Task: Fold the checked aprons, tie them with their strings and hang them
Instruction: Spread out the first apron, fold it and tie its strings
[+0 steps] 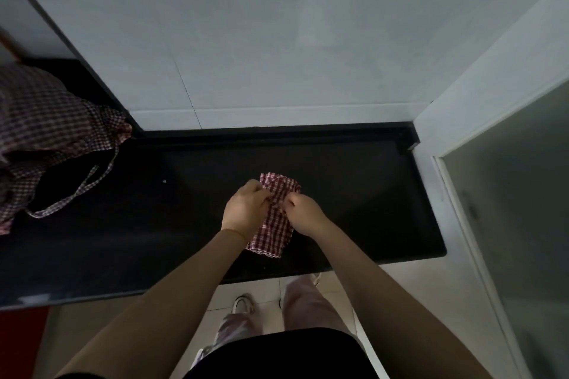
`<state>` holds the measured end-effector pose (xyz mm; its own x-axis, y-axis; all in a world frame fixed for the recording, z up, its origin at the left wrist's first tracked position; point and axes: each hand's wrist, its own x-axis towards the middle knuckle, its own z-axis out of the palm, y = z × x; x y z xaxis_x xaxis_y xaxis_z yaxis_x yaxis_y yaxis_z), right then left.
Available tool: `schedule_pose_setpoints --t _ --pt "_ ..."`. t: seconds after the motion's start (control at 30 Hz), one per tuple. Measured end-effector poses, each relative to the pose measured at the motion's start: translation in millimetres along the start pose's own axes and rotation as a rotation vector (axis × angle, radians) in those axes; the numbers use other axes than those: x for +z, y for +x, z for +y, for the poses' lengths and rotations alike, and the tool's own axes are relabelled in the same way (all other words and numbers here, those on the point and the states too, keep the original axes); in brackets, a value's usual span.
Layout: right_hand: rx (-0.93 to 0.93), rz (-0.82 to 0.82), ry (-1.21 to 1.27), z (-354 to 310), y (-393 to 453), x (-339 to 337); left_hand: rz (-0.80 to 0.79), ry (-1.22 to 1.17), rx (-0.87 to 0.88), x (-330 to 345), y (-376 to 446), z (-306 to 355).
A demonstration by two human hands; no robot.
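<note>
Two hands meet over a small folded bundle of red-and-white checked apron lying on the black countertop. The left hand has its fingers curled in against the bundle's left edge, pinching at the cloth near its upper half; the right hand pinches from the opposite side, thumb and fingertips closed on the fabric at about the same height. Whether either hand has hold of a string or only of the cloth itself cannot be made out, as the fingers hide that spot.

Between the two grips the apron is bunched. Its upper end pokes out just beyond the knuckles, away from the person, while the lower end fans out flat beneath the wrists, toward the counter's near edge. Both forearms reach in from below and converge on the bundle.

Well off to the left of the left hand, a loose heap of more checked aprons sits at the counter's far end, one long tie string trailing out of it across the dark surface toward the hands without reaching them. Beyond the grips rises a pale tiled wall. Right of the right hand stands a frosted glass panel.
</note>
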<state>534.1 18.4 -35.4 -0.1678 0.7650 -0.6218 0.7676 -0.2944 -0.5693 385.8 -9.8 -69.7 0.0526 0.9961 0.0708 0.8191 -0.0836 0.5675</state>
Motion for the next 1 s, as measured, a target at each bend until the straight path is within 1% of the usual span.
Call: schedule_pose_setpoints --t 0.03,0.1,0.17,0.2,0.27,0.3,0.37,0.43,0.5,0.6,0.7,0.77,0.83,0.9,0.97,1.0 --pt "-0.008 0.005 0.005 0 0 0 0.000 0.046 0.083 2 -1 -1" --pt "-0.034 0.005 0.002 -1 1 1 -0.022 0.082 0.177 7 -4 -3" --pt "-0.066 0.001 -0.020 -2 0 1 -0.063 0.027 0.161 6 -3 -1" --pt "-0.080 -0.001 -0.028 -2 0 2 -0.078 -0.046 0.074 3 -2 1" --pt "-0.113 -0.015 -0.024 -3 0 2 -0.120 -0.230 -0.188 -2 3 5" --pt "-0.130 -0.026 -0.015 -4 -1 3 -0.141 -0.298 -0.281 -4 6 7" --pt "-0.160 -0.036 0.004 -6 -3 5 -0.165 -0.361 -0.357 -4 9 6" --pt "-0.178 -0.019 0.007 -8 -4 6 -0.190 -0.364 -0.385 -7 14 5" --pt "-0.182 0.008 -0.002 -12 -4 5 -0.249 -0.353 -0.382 -11 19 2" --pt "-0.198 0.033 -0.048 -20 -4 3 -0.391 -0.299 -0.271 -17 20 1" --pt "-0.247 0.039 -0.136 -30 -2 2 -0.437 -0.222 -0.186 -19 19 1" --pt "-0.288 0.036 -0.166 -35 -2 0 -0.436 -0.202 -0.213 -19 19 1" --pt "-0.304 0.042 -0.075 -36 -2 -3 -0.419 -0.219 -0.274 -17 19 -1" --pt "-0.250 0.104 0.052 -34 -1 -6 -0.421 -0.323 -0.327 -14 20 -7" --pt "-0.220 0.182 0.003 -26 4 -9 -0.456 -0.385 -0.322 -13 19 -13" --pt "-0.212 0.182 -0.051 -23 6 -10 -0.467 -0.392 -0.296 -13 19 -15"
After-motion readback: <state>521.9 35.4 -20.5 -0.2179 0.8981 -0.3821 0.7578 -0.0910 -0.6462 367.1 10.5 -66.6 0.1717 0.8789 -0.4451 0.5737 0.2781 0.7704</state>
